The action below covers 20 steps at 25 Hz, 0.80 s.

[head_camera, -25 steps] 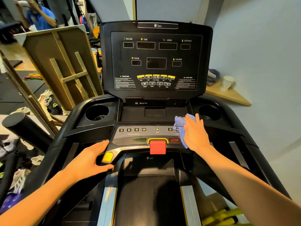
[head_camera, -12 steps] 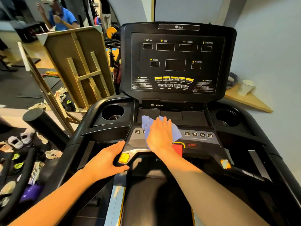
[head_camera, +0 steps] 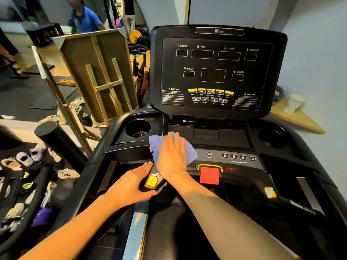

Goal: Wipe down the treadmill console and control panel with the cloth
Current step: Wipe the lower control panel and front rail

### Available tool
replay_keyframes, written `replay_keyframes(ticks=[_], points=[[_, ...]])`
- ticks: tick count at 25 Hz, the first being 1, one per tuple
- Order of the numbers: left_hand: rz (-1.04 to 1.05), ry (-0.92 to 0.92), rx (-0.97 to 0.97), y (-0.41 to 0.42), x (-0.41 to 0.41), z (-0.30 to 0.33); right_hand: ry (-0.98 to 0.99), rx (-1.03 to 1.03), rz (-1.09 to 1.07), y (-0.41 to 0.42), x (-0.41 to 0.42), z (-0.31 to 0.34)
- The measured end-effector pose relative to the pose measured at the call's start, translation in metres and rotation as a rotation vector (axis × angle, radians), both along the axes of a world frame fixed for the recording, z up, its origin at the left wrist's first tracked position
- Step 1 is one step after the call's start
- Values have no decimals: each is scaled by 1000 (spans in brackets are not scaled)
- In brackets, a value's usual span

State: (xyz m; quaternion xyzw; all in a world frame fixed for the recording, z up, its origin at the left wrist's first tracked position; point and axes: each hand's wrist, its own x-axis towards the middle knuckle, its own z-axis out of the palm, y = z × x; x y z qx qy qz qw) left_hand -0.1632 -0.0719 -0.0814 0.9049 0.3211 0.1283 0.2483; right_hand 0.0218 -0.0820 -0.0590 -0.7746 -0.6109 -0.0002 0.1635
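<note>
The black treadmill console (head_camera: 216, 72) stands upright ahead with dark displays and yellow buttons. Below it runs the grey control panel (head_camera: 234, 158) with number keys, a red stop tab (head_camera: 209, 175) and a STOP light. My right hand (head_camera: 173, 156) lies flat, fingers together, pressing a blue cloth (head_camera: 155, 145) onto the left end of that panel. The cloth sticks out on both sides of the hand. My left hand (head_camera: 131, 184) grips the left handlebar end, thumb under a yellow button (head_camera: 151, 181).
Cup holders (head_camera: 138, 128) (head_camera: 272, 137) flank the panel. A wooden board frame (head_camera: 97, 76) leans at the left, with shoes (head_camera: 26, 158) scattered on the floor. A person in a blue shirt (head_camera: 84, 17) stands far back. A white cup (head_camera: 293, 103) sits on a shelf at the right.
My right hand has slid the cloth leftward along the control panel, from its right end to its left end. My left hand has stayed on the handlebar.
</note>
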Motion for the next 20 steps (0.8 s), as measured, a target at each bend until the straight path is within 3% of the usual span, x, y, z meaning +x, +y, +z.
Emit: replay_keyframes(ticks=[12,20], points=[[-22,-103,-26,-16,-2,8,-226,-38,404,-47,-12,-25],[20,-112,-25,-19,-1,9,-305,-39,632,-78,38,-29]])
